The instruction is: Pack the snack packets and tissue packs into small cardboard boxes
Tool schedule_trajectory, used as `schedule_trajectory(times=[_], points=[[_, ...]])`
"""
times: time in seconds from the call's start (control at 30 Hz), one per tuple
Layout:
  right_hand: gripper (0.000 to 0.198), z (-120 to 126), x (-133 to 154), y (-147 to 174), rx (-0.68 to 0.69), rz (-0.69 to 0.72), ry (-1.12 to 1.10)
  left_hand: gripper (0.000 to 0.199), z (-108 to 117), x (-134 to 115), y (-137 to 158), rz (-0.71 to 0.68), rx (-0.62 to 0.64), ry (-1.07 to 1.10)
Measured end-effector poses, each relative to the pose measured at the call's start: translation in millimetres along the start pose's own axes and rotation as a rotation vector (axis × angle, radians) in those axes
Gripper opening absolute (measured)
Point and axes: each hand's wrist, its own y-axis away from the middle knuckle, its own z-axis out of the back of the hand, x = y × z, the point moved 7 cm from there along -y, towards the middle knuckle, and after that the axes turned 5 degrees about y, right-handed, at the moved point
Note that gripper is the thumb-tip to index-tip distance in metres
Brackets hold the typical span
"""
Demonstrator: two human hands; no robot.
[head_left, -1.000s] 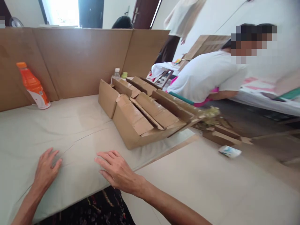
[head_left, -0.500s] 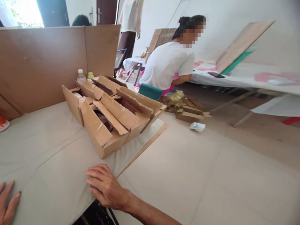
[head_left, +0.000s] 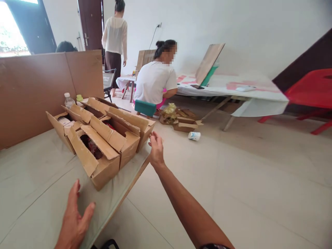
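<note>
Several open cardboard boxes (head_left: 106,176) stand close together on the covered table (head_left: 31,186), their flaps raised. Dark red contents show through the gap of the nearest one. My left hand (head_left: 75,218) is over the table in front of that box, thumb and fingers spread, holding nothing. Past the table's right edge, my right hand (head_left: 157,150) reaches up beside the end of the far right box (head_left: 145,136). Its fingers are slightly bent and apart, with nothing seen in them; whether they touch the cardboard, I cannot tell.
A tall cardboard panel (head_left: 38,93) and a clear bottle (head_left: 68,100) stand behind the boxes. One person (head_left: 153,81) squats by a long table (head_left: 249,90); another (head_left: 115,38) stands farther back. A small carton (head_left: 185,125) and a white roll (head_left: 194,136) lie on the floor.
My right hand has left the table's front edge and reached forward to the far right box. My left hand has come in toward the nearest box. The view has shifted right.
</note>
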Motion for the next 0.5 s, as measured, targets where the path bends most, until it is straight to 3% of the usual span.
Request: schedule_trajectory(times=[0.07, 0.13, 0.33, 0.5], points=[[0.061, -9.7, -8.0, -19.3, -0.001, 0.0, -0.006, 0.086, -31.3, -9.4, -8.6, -0.025, 0.087, 0.132], [0.062, -11.3, -14.0, -33.1, -0.023, 0.001, -0.016, 0.089, -45.9, -9.9, -12.0, -0.041, 0.131, 0.197], [0.062, -4.4, -32.4, -71.9, -0.119, -0.033, -0.065, 0.08, -47.2, -13.7, -4.6, -0.001, 0.06, 0.215], [0.062, -28.8, -52.0, -82.4, -0.016, -0.04, -0.135, 0.08, -59.7, -13.3, -2.2, -0.056, 0.047, 0.228]])
